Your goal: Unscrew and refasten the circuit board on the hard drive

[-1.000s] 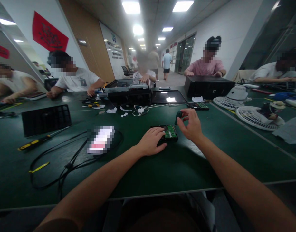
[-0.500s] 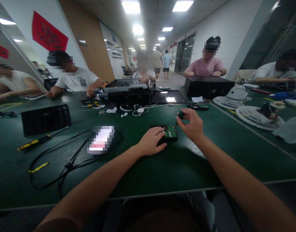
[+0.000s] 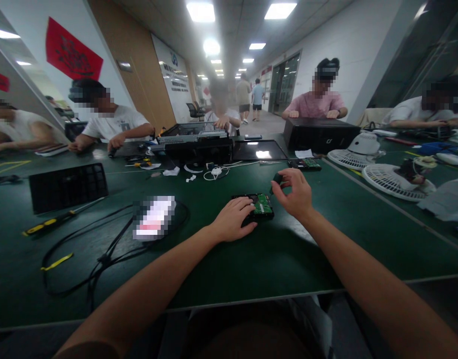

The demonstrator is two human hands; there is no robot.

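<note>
A hard drive point(image 3: 264, 205) with a green circuit board facing up lies flat on the green table. My left hand point(image 3: 232, 219) grips its left part, fingers across the top and thumb along the near side. Just right of the drive, my right hand point(image 3: 296, 195) pinches a short screwdriver point(image 3: 276, 180) by its dark green handle between thumb and fingers. The screwdriver's tip is down by the drive's right edge; whether it touches a screw I cannot tell.
Left of me are a blurred lit phone point(image 3: 154, 218), black cables point(image 3: 103, 259), a yellow-black screwdriver point(image 3: 49, 224) and a black panel point(image 3: 68, 187). Farther back stand an opened computer case point(image 3: 199, 149) and a black box point(image 3: 320, 135). Fan parts point(image 3: 396, 180) lie right. Several people sit around.
The screwdriver and my right fingers have tilted and shifted slightly. My left hand stays on the hard drive. Across the table on the left, a co-worker's hand has moved left.
</note>
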